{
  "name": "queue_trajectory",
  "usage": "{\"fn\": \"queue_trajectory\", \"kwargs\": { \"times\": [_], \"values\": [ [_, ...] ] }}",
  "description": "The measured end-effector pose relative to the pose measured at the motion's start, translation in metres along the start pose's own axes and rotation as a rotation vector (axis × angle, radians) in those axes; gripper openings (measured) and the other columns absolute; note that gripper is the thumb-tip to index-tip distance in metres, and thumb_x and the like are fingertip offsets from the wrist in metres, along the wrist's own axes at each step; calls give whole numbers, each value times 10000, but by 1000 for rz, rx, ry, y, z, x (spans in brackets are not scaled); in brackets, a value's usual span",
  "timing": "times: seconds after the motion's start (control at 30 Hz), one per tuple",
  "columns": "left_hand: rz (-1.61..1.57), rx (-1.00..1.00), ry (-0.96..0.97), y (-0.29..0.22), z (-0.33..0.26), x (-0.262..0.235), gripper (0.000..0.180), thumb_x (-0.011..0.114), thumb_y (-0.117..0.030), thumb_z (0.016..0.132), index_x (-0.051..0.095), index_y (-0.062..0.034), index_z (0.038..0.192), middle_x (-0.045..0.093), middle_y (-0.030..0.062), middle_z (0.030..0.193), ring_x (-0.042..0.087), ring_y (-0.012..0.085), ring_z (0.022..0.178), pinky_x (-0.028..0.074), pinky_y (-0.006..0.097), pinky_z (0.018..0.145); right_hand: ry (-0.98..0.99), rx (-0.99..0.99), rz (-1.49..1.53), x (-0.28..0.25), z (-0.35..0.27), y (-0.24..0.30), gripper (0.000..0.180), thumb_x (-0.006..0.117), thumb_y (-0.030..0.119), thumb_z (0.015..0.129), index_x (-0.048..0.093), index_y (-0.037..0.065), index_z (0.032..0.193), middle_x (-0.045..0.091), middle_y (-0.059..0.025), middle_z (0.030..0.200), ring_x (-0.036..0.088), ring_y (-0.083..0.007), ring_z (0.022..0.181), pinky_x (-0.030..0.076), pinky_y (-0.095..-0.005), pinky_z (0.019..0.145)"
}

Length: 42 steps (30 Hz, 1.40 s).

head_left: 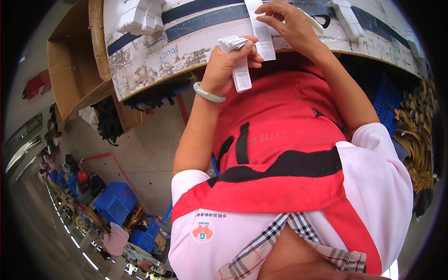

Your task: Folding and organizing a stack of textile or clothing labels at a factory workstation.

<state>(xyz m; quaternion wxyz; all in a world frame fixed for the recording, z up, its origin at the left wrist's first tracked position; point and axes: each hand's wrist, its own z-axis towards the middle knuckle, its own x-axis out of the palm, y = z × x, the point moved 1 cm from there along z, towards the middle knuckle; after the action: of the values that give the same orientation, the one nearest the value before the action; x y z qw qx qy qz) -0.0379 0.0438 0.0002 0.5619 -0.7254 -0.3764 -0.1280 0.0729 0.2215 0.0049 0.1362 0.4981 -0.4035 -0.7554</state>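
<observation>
My left hand (223,65), with a pale bangle (208,93) at its wrist, is closed around a stack of folded white printed labels (241,76). Its folded ends stick up above the thumb, and a printed length hangs below the fingers. Beside it, a long white printed label strip (264,42) lies across the table and over its near edge. Above that strip is my right hand (291,25), its fingers loosely bent and apart. I see nothing gripped in it, and whether the fingertips touch the strip is unclear.
The worn cardboard-covered table (186,56) carries white label bundles (140,16) at left and another bundle (346,18) at right. A black curved object (322,21) lies behind my right hand. An open cardboard box (72,56) stands left; a blue crate (386,100) is below right.
</observation>
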Motion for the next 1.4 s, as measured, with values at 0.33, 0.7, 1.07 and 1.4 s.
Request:
{"fn": "queue_trajectory", "kwargs": {
  "times": [0.33,0.7,1.07,1.4],
  "values": [
    [573,412,-226,-1,12,-3,241,754,-57,821,685,3,1044,645,39,963,600,99,682,483,226,598,-32,-67,-108,-3,6,0,100,639,110,853,595,22,875,577,-142,847,597,-318,791,482,-375,692],
    [649,483,-161,-18,-3,7,200,685,25,789,708,-5,985,700,32,800,643,99,720,521,246,647,161,-38,375,-18,-14,35,161,641,156,925,659,31,1024,622,-20,941,582,-109,841,484,-265,782],
    [601,482,-195,-15,-7,8,209,666,56,797,708,3,994,680,32,777,601,77,633,482,214,550,185,82,437,-12,-21,38,169,664,159,916,668,17,1008,632,2,902,576,-76,817,491,-228,741],
    [394,288,-124,-11,-2,3,113,698,-50,840,686,8,936,678,56,785,587,86,622,458,213,524,282,163,601,-16,-18,37,143,651,149,926,655,12,968,621,6,882,563,-65,803,471,-206,735]
  ]
}}
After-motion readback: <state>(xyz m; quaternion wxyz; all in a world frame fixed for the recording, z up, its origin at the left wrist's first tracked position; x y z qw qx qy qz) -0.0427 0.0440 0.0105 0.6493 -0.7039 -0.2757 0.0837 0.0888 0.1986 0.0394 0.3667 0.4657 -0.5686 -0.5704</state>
